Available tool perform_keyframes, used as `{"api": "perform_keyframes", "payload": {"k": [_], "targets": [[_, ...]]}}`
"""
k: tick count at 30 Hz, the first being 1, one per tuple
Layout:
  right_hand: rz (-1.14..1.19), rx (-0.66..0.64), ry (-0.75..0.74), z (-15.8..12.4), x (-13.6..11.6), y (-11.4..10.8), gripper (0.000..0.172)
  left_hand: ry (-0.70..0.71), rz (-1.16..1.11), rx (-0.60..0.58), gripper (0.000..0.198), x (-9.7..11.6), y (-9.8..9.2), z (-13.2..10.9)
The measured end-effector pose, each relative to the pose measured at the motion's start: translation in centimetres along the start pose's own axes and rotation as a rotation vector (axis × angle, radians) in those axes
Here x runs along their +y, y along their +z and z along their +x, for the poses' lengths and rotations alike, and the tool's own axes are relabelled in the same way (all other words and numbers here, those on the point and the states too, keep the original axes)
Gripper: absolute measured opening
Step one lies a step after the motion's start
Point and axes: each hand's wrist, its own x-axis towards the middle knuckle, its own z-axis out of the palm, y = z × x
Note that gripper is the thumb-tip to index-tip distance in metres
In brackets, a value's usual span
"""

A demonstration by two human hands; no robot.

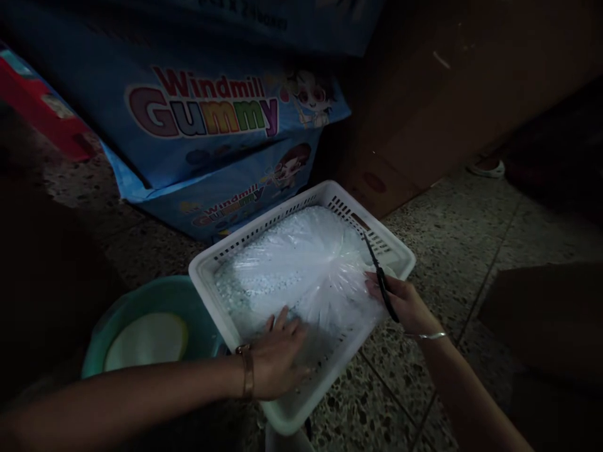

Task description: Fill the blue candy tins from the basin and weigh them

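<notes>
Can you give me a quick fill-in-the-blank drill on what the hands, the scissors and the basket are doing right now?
1. The right hand holds a pair of black ____ over the clear plastic bag.
2. The left hand presses flat on the bag, which lies inside a white slotted ____.
3. Left of the white basket stands a ____-coloured tub.
4. The blue cartons behind read "Windmill ____".

Missing words: scissors; basket; green; Gummy
</notes>
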Motion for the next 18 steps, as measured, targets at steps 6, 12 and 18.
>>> {"api": "perform_keyframes", "payload": {"k": [6,12,18], "targets": [[0.151,-0.015,0.099,-2.0,1.0,0.7,0.057,-0.01,-0.165,0.269,0.058,1.4,-2.4,1.8],[0.184,-0.011,0.102,-2.4,1.5,0.4,0.056,-0.087,-0.178,0.117,0.1,3.2,1.3,3.5],[0.193,0.018,0.152,-2.5,1.1,0.2,0.061,-0.032,-0.248,0.093,0.092,4.5,2.7,1.7]]}}
